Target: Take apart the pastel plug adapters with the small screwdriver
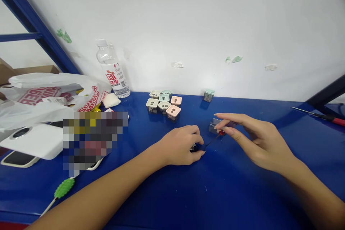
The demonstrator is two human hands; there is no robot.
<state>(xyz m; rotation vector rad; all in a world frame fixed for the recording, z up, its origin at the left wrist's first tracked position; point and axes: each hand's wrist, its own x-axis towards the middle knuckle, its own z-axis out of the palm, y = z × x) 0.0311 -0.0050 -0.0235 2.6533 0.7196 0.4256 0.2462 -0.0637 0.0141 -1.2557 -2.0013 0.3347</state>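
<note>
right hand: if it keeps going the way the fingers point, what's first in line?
The right hand points left, its fingertips at a small grey-and-red part. Past that, probably the left hand, though depth is unclear.

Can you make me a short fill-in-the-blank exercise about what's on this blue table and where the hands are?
1. The cluster of small square boxes holds ____ boxes.
2. The water bottle stands against the ____.
3. The right hand pinches a small grey part while the left hand rests on the ____ table.
4. The lone mint-topped box stands to the ____ of the cluster.

Missing words: six; wall; blue; right
</note>
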